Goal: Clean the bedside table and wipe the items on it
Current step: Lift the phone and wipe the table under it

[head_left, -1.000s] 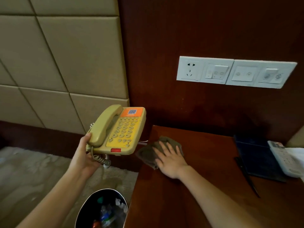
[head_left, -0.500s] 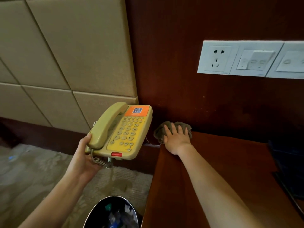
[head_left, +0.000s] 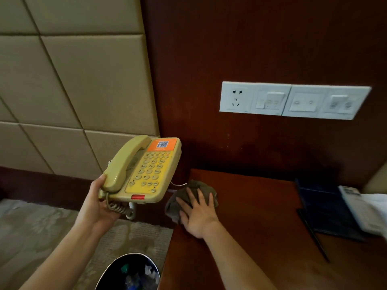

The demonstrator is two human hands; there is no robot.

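Observation:
My left hand [head_left: 98, 206] grips a beige and yellow desk telephone [head_left: 144, 172] by its near left corner, holding it in the air to the left of the dark wooden bedside table [head_left: 261, 216]. Its handset lies in the cradle and its coiled cord hangs below. My right hand [head_left: 199, 212] lies flat with straight fingers on a grey-brown cloth [head_left: 178, 201], pressing it onto the table's left edge near the back corner.
A dark folder [head_left: 326, 208] with a white remote [head_left: 356, 201] on it lies at the table's right, and a black pen [head_left: 314, 237] beside it. White wall sockets and switches [head_left: 293, 100] sit above. A bin [head_left: 132, 273] with rubbish stands on the carpet below.
My right hand pushed the cloth to the back left corner, then drew it back toward me along the left edge. The telephone stays lifted in my left hand.

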